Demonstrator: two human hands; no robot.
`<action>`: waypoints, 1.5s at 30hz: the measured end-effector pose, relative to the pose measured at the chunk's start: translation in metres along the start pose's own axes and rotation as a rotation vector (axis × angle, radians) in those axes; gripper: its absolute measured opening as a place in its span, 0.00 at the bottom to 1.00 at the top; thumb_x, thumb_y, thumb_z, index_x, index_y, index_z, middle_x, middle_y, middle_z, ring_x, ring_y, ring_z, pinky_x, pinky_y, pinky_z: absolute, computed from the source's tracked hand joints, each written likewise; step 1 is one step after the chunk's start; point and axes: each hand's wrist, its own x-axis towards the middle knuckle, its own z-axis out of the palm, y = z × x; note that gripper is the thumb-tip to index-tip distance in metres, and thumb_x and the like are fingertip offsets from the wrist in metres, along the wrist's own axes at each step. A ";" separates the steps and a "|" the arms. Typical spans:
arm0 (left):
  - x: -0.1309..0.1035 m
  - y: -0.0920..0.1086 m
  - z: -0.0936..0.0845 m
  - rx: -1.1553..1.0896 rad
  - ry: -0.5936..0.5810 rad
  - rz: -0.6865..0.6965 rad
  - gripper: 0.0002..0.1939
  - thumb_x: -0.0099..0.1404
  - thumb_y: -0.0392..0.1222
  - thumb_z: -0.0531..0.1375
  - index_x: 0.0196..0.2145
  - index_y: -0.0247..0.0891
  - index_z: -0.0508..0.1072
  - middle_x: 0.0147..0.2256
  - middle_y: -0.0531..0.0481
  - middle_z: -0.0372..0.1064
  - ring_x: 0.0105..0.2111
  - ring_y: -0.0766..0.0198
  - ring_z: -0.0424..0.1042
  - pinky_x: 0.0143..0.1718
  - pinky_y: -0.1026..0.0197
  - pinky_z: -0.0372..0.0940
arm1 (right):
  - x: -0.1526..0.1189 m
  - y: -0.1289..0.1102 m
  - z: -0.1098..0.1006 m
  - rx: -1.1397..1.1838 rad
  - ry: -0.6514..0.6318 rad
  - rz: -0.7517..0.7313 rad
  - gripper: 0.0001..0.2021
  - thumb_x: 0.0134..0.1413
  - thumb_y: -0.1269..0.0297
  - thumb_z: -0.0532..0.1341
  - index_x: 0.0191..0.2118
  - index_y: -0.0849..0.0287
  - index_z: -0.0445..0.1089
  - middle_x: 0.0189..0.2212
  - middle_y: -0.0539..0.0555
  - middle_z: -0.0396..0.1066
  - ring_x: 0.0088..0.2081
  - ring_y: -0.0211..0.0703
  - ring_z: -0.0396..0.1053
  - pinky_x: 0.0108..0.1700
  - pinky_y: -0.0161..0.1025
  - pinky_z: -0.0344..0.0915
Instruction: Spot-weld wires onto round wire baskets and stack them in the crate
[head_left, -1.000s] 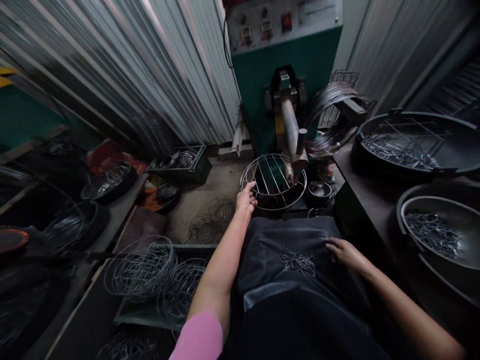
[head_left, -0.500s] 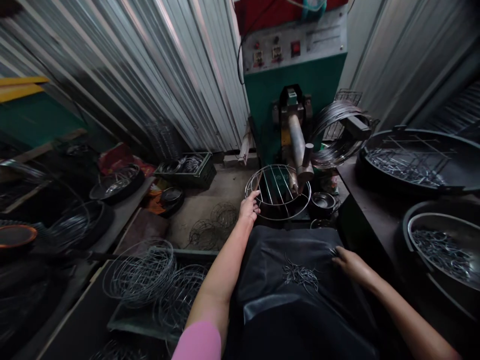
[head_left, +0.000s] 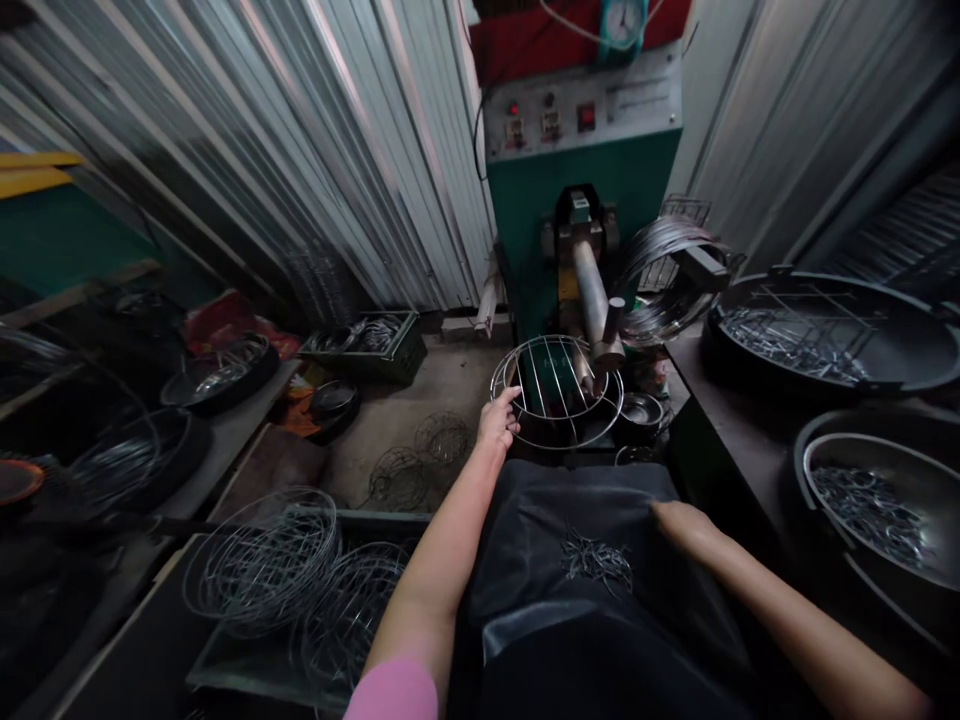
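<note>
Floor (head_left: 454,372) beside corrugated wall (head_left: 360,130), left hand (head_left: 498,425) in pinch grip on wire rack (head_left: 556,377), right hand (head_left: 684,528), grip unclear

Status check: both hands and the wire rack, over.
Left hand holding round wire rack by its rim. Right hand at black apron, grip hidden. Machine arm at rack's right side, contact unclear.

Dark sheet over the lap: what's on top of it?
A loose pile of short wires on the dark sheet, right hand at its right side. Covered: the pile's underside, anything in that hand, and what is under the sheet.
</note>
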 end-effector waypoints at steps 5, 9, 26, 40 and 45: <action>0.012 -0.006 0.001 -0.008 0.012 -0.035 0.19 0.41 0.44 0.67 0.21 0.38 0.58 0.14 0.65 0.45 0.11 0.79 0.41 0.12 0.70 0.39 | 0.002 0.028 0.023 0.518 0.237 0.044 0.15 0.52 0.67 0.47 0.41 0.61 0.68 0.39 0.60 0.74 0.43 0.48 0.71 0.43 0.39 0.66; 0.023 -0.009 0.005 -0.030 0.032 -0.065 0.20 0.41 0.44 0.66 0.20 0.38 0.56 0.14 0.64 0.45 0.11 0.79 0.40 0.12 0.70 0.39 | 0.004 0.032 0.054 0.776 0.404 0.109 0.19 0.46 0.59 0.48 0.44 0.59 0.63 0.40 0.61 0.73 0.43 0.50 0.71 0.45 0.42 0.66; 0.039 0.004 -0.001 0.042 -0.045 -0.157 0.20 0.43 0.43 0.66 0.20 0.39 0.54 0.13 0.65 0.44 0.11 0.79 0.40 0.11 0.72 0.39 | 0.000 0.018 0.023 1.211 0.182 0.128 0.15 0.45 0.49 0.55 0.29 0.57 0.61 0.16 0.45 0.60 0.18 0.36 0.58 0.20 0.33 0.54; 0.032 0.005 -0.003 0.046 -0.041 -0.135 0.19 0.42 0.43 0.66 0.21 0.39 0.55 0.13 0.65 0.45 0.10 0.79 0.40 0.11 0.72 0.39 | 0.002 0.010 0.037 1.266 0.266 0.156 0.16 0.47 0.54 0.55 0.37 0.61 0.65 0.20 0.49 0.65 0.20 0.39 0.64 0.22 0.35 0.61; 0.030 -0.001 0.002 0.060 -0.043 -0.093 0.21 0.39 0.44 0.67 0.21 0.39 0.56 0.13 0.65 0.45 0.11 0.79 0.40 0.11 0.71 0.40 | 0.012 -0.016 -0.021 1.509 0.631 -0.057 0.16 0.51 0.51 0.58 0.39 0.58 0.64 0.33 0.55 0.70 0.32 0.42 0.70 0.34 0.38 0.67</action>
